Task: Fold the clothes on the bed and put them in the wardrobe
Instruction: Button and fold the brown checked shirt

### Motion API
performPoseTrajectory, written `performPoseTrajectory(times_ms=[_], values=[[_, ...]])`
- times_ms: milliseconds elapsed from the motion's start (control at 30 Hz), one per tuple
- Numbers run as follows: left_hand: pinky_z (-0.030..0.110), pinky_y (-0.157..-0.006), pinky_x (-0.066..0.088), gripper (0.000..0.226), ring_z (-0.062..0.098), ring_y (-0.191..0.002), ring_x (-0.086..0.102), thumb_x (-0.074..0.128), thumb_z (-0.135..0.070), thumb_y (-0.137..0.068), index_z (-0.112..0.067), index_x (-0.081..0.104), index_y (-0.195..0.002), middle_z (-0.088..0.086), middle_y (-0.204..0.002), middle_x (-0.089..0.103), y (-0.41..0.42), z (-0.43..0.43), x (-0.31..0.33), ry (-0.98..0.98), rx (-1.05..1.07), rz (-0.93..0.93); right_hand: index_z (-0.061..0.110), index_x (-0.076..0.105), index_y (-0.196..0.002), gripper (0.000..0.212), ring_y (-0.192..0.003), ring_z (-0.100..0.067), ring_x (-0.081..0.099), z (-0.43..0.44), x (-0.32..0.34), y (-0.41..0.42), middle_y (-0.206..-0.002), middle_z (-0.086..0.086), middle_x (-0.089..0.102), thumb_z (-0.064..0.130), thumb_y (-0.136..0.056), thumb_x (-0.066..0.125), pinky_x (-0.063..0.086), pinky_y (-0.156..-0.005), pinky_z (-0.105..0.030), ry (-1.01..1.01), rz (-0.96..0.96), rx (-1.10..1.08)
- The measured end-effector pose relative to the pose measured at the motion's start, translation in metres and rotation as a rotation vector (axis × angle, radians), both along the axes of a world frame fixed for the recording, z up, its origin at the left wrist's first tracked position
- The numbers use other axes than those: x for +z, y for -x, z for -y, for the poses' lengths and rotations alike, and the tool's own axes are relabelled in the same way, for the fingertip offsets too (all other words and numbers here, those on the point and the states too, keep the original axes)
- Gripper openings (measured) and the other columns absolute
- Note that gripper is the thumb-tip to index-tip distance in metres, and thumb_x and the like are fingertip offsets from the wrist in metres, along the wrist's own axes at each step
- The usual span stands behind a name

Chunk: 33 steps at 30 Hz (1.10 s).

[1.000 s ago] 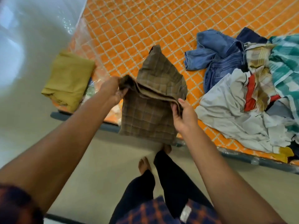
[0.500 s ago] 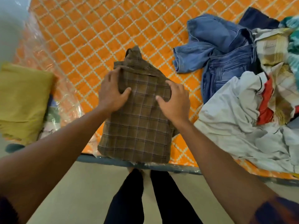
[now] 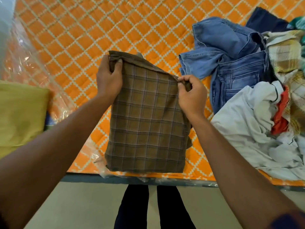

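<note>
Orange bed (image 3: 79, 40) carried brown plaid shirt (image 3: 146, 129) at near edge, looking approx. folded; L hand (image 3: 108, 78) & R hand (image 3: 191, 95) each pinched a far corner. Olive garment (image 3: 19, 116) lay folded at left edge; unfolded pile (image 3: 250, 116) waited at right, wardrobe step pending.

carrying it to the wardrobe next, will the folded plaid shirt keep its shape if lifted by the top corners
Probably not: the shirt is soft cloth, bunching where the left hand and right hand pinch its top edge, so it would likely droop and unfold. It looks light. A hand underneath seems safer.
</note>
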<state>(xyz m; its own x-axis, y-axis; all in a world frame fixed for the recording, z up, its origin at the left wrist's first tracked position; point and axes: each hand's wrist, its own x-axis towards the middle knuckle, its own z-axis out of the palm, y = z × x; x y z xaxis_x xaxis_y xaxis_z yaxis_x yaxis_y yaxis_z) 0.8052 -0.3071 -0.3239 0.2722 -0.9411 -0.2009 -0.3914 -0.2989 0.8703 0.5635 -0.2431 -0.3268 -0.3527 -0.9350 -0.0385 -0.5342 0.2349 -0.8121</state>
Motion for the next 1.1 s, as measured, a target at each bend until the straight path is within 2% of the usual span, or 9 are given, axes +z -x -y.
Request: performPoseTrajectory(times_ms=[133, 200, 267, 367, 467, 700, 900, 1000, 1100], values=[[0.045, -0.094, 0.044, 0.046, 0.032, -0.121, 0.054, 0.049, -0.040, -0.102, -0.020, 0.043, -0.143, 0.011, -0.132, 0.056, 0.004, 0.026, -0.026, -0.200, -0.023, 0.344, 0.025, 0.063, -0.129, 0.033, -0.106, -0.024, 0.060, 0.027, -0.028, -0.007, -0.119, -0.002, 0.064, 0.025, -0.096, 0.060, 0.052, -0.089, -0.045, -0.275, -0.317, 0.088], [0.050, -0.105, 0.034, 0.053, 0.033, -0.137, 0.039, 0.047, -0.034, -0.100, -0.022, 0.035, -0.150, 0.009, -0.147, 0.042, 0.014, 0.021, -0.018, -0.086, 0.030, 0.455, 0.028, 0.053, -0.142, 0.046, -0.120, -0.028, 0.054, 0.025, -0.022, -0.014, -0.131, -0.002, 0.057, 0.032, -0.097, 0.059, 0.047, -0.094, -0.048, -0.278, -0.459, 0.096], [0.049, -0.112, 0.027, 0.062, 0.031, -0.145, 0.030, 0.050, -0.032, -0.094, -0.019, 0.034, -0.153, 0.011, -0.157, 0.033, 0.021, -0.004, -0.004, 0.161, -0.024, 0.518, 0.025, 0.053, -0.142, 0.046, -0.125, -0.027, 0.051, 0.009, -0.008, -0.028, -0.137, -0.003, 0.055, 0.039, -0.098, 0.056, 0.046, -0.096, -0.047, -0.078, -0.518, 0.086], [0.058, -0.119, 0.017, 0.066, 0.034, -0.153, 0.016, 0.050, -0.041, -0.098, -0.021, 0.030, -0.157, 0.016, -0.165, 0.020, 0.029, -0.050, -0.001, 0.382, -0.387, 0.694, 0.025, 0.047, -0.150, 0.050, -0.147, -0.028, 0.035, -0.033, 0.001, -0.058, -0.159, -0.008, 0.039, 0.042, -0.104, 0.048, 0.032, -0.115, -0.051, 0.067, -0.555, 0.211], [0.070, -0.116, 0.008, 0.061, 0.034, -0.155, 0.004, 0.035, -0.054, -0.104, -0.034, 0.020, -0.160, 0.010, -0.169, 0.007, 0.024, -0.072, -0.024, 0.312, -0.709, 0.935, 0.034, 0.031, -0.159, 0.057, -0.156, -0.029, 0.012, -0.053, -0.024, -0.070, -0.169, -0.006, 0.017, 0.047, -0.104, 0.040, 0.013, -0.121, -0.062, -0.137, -0.662, 0.308], [0.078, -0.111, 0.002, 0.081, 0.035, -0.153, -0.018, 0.011, -0.086, -0.087, -0.048, -0.008, -0.156, -0.003, -0.167, -0.022, 0.006, -0.026, -0.088, -0.202, -0.752, 0.906, 0.043, 0.011, -0.160, 0.069, -0.157, -0.031, 0.003, -0.042, -0.090, -0.022, -0.171, -0.004, 0.006, 0.072, -0.099, 0.021, 0.009, -0.120, -0.068, -0.492, -0.641, 0.213], [0.072, -0.115, 0.001, 0.080, 0.035, -0.154, -0.010, 0.028, -0.076, -0.094, -0.037, 0.005, -0.160, 0.006, -0.169, -0.008, 0.005, -0.053, -0.055, -0.007, -0.752, 0.844, 0.032, 0.031, -0.158, 0.064, -0.156, -0.027, 0.010, -0.070, -0.053, -0.025, -0.170, -0.006, 0.015, 0.061, -0.101, 0.038, 0.009, -0.122, -0.063, -0.333, -0.543, 0.165], [0.067, -0.118, 0.007, 0.082, 0.033, -0.155, 0.002, 0.036, -0.074, -0.093, -0.029, 0.023, -0.160, 0.010, -0.169, 0.008, -0.005, -0.105, -0.024, 0.203, -0.922, 0.882, 0.027, 0.049, -0.148, 0.061, -0.154, -0.027, 0.021, -0.123, -0.021, -0.036, -0.165, -0.006, 0.028, 0.059, -0.096, 0.052, 0.013, -0.123, -0.057, -0.123, -0.509, 0.347], [0.067, -0.116, 0.014, 0.086, 0.035, -0.154, 0.013, 0.040, -0.078, -0.087, -0.027, 0.036, -0.156, 0.013, -0.166, 0.020, -0.025, -0.172, -0.012, 0.238, -1.128, 0.837, 0.031, 0.046, -0.150, 0.074, -0.155, -0.030, 0.018, -0.186, -0.010, -0.043, -0.166, -0.008, 0.026, 0.062, -0.085, 0.063, 0.017, -0.122, -0.059, -0.160, -0.493, 0.646]])
